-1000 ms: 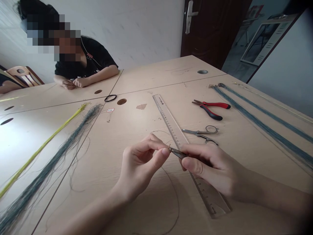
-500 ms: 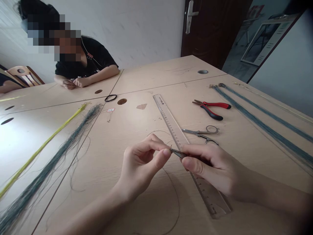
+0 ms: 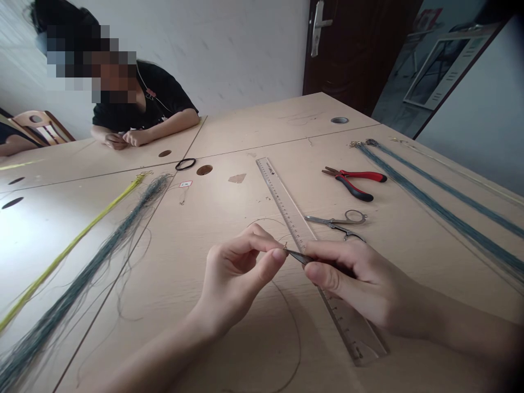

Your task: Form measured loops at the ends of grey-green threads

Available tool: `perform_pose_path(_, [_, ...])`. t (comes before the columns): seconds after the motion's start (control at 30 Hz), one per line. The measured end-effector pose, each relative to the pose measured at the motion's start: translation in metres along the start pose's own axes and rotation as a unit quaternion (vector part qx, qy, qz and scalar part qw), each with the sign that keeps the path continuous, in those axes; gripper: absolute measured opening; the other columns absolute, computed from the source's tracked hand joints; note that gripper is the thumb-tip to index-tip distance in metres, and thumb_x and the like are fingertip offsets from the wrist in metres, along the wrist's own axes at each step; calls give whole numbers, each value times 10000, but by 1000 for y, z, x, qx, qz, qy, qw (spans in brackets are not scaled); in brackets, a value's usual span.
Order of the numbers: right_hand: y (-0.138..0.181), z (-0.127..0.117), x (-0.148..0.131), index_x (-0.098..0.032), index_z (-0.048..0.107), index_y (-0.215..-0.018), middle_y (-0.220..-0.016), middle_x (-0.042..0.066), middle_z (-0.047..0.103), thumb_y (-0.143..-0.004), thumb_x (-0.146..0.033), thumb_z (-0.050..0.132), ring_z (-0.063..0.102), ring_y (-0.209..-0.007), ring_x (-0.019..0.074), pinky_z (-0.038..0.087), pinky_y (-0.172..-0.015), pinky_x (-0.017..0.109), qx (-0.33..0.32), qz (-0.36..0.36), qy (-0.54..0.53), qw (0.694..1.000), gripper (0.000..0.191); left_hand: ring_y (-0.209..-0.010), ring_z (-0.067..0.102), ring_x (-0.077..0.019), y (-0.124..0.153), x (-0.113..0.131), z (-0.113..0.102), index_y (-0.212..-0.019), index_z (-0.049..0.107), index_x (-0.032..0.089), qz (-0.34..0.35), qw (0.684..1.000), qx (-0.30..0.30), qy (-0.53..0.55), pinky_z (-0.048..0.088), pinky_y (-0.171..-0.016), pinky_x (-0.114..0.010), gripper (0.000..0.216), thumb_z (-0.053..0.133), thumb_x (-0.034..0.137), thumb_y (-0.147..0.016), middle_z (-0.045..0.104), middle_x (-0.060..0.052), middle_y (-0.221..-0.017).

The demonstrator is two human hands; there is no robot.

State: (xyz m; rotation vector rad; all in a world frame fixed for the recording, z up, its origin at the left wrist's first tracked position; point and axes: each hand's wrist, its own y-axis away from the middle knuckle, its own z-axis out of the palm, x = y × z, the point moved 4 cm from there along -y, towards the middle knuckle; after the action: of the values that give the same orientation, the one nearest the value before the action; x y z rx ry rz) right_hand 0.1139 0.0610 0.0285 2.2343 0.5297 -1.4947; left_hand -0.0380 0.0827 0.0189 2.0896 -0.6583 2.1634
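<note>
Tapered metal tool (image 3: 298, 256); fine, curved thread (image 3: 300, 339)

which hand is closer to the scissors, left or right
Right. The right hand is just on the near side of the scissors; the left hand is farther off, to their left, across the clear ruler.

single head-worn view, facing forward and down across the bench (image 3: 204, 224), from its near side, close above left grip (image 3: 235, 278) and right grip (image 3: 360, 281), reaching to the wall (image 3: 245, 49) and dark door (image 3: 356, 49) along the top
</note>
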Motion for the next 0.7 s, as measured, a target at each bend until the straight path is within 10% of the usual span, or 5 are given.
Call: perform_pose_path(0.7, [0,0,-1,-173,492,-740,-586,-54,337,-910,-343,439,309,-534,86,242,-476,245,4,4,9,1000,246,-675,489,-111,0,0,0,-706,667,180,-4,1000,6,7,390,-615,-241,130,609,168,-822,558,-4,-685])
